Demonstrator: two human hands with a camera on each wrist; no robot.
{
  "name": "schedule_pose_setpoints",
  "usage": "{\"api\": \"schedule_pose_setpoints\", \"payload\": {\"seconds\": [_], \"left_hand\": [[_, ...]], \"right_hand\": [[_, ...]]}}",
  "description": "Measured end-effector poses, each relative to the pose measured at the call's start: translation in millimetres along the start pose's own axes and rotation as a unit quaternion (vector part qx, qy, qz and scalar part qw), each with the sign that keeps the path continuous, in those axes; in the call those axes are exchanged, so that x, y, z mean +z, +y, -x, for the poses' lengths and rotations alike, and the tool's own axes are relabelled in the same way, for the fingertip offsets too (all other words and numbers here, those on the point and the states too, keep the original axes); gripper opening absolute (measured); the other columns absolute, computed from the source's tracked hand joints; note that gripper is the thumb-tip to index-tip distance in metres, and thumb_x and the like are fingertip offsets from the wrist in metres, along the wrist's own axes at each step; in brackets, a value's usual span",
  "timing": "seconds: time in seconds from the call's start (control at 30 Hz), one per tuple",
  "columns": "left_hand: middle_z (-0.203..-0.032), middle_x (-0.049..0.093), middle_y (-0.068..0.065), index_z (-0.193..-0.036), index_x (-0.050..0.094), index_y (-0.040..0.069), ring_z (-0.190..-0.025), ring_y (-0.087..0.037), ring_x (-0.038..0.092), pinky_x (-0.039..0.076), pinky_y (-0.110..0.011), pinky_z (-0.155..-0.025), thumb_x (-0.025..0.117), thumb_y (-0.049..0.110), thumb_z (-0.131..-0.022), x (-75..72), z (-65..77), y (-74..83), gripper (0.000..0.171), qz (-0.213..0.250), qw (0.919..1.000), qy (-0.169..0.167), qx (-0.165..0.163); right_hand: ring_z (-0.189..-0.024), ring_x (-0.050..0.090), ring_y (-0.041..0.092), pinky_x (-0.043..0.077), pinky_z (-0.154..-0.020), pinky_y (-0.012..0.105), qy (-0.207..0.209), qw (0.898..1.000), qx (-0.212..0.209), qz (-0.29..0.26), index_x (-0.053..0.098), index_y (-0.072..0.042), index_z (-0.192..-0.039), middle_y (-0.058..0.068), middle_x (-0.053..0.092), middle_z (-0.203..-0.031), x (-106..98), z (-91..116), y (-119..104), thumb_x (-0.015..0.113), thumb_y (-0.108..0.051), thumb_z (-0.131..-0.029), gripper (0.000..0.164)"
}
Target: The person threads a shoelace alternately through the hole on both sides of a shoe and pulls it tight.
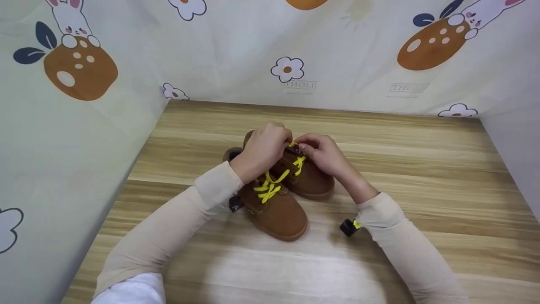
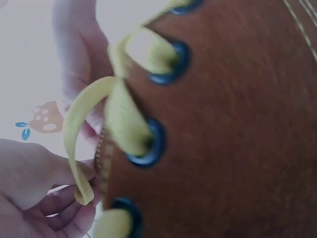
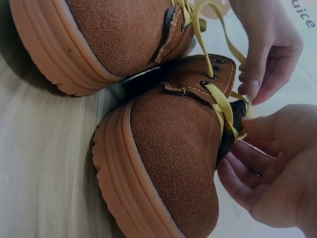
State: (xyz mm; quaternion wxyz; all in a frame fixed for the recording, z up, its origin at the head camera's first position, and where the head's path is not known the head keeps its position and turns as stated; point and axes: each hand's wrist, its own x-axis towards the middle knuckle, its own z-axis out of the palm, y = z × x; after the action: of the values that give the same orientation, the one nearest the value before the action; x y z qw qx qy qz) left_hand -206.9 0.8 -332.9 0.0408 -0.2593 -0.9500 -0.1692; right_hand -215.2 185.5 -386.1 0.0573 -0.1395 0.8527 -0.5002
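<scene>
Two brown suede shoes with yellow laces stand side by side, toes toward me. At the farther shoe (image 1: 314, 181), both hands meet around the top of its lacing. My left hand (image 1: 266, 145) pinches the yellow lace (image 3: 225, 29) there, with thumb against curled fingers. My right hand (image 1: 322, 154) grips the farther shoe's edge by the dark tongue (image 3: 237, 119), thumb in front and fingers behind. Some upper eyelets (image 3: 218, 61) of that shoe show no lace. The nearer shoe (image 1: 278, 215) has crossed lace and lies under my left forearm; its eyelets fill the left wrist view.
The shoes stand on a wood-grain surface (image 1: 422, 177). Pale walls (image 1: 236, 55) printed with rabbits, oranges and flowers rise at the back and both sides. A small black camera (image 1: 348, 227) sits at my right wrist, and another (image 1: 235, 203) at my left.
</scene>
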Motion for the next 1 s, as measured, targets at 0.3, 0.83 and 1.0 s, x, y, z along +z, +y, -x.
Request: {"api": "schedule_pose_setpoints", "payload": {"seconds": [0.3,0.83,1.0], "left_hand": [[-0.092,0.067,-0.010,-0.090,0.076,0.008,-0.086,-0.030,0.066,0.056,-0.042,-0.076,0.054,-0.007,-0.091,7.1,-7.6,-6.9,0.026,-0.070,0.9955,-0.031,0.056],[-0.095,0.068,-0.009,-0.096,0.076,0.007,-0.093,-0.027,0.065,0.056,-0.038,-0.080,0.057,-0.012,-0.086,5.1,-21.6,-10.1,0.029,-0.060,0.9895,-0.062,0.115],[-0.091,0.069,-0.008,-0.092,0.076,0.007,-0.091,-0.026,0.066,0.057,-0.037,-0.078,0.056,-0.013,-0.086,4.5,-24.9,-11.4,0.029,-0.041,0.9886,-0.068,0.128]], "right_hand": [[-0.112,0.068,0.026,0.054,-0.096,0.037,-0.011,1.000,0.015,-0.022,0.065,-0.002,-0.123,0.017,0.071,-0.117,0.7,2.4,3.9,0.058,-0.003,-0.096,0.028],[-0.114,0.067,0.029,0.052,-0.100,0.041,-0.012,1.000,-0.002,-0.019,0.064,-0.001,-0.122,0.017,0.069,-0.121,0.7,3.7,5.0,0.059,-0.004,-0.094,0.028],[-0.115,0.067,0.029,0.053,-0.099,0.040,-0.011,1.000,-0.008,-0.022,0.065,-0.002,-0.122,0.017,0.069,-0.122,1.1,5.1,4.9,0.060,-0.005,-0.094,0.028]]}}
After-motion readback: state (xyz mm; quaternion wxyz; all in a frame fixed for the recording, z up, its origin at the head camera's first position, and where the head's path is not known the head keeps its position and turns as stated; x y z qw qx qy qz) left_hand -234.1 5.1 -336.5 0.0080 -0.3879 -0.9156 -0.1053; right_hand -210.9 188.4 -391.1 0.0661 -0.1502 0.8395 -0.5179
